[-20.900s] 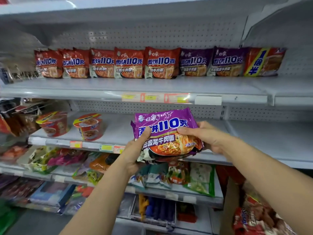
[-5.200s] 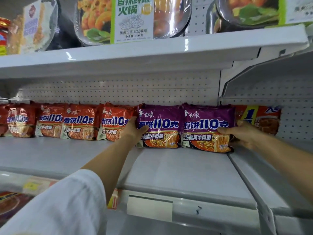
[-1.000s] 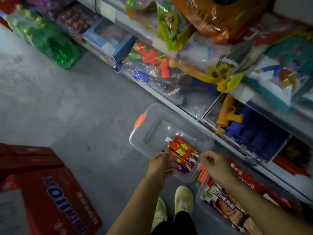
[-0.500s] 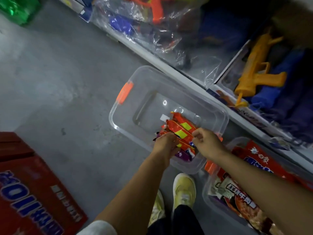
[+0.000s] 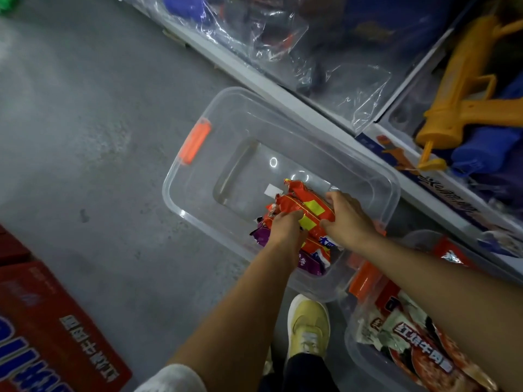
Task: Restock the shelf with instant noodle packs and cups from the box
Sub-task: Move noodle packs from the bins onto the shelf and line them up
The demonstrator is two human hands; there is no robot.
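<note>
Grey concrete floor [image 5: 93, 131], shop aisle, seen from above. Clear plastic box [image 5: 283, 123] with an orange latch [image 5: 196, 144] sits on the floor against the bottom shelf edge [image 5: 254, 72].

Both hands are down inside the near end of the box. Left hand [image 5: 285, 230] has its fingers curled over the near-left side of a bunch of red noodle packs [image 5: 304, 203], grasping them. Right hand [image 5: 349, 219] grips the same bunch from the opposite side, thumb and fingers wrapped onto the wrappers. Packs stand on edge between the two hands, yellow patches showing on top. Purple noodle packs [image 5: 261, 236] lie under the left hand, on the box floor. Beyond the fingertips the box floor is bare, save a small white label [image 5: 273, 190].

Below the right forearm, a second clear box [image 5: 356, 352] holds more noodle packs. Yellow shoe [image 5: 308, 326] shows between the forearms. Red carton [image 5: 56, 335] well to the left of the left arm. Orange toy water gun [image 5: 464, 89] on the shelf beyond the right hand.
</note>
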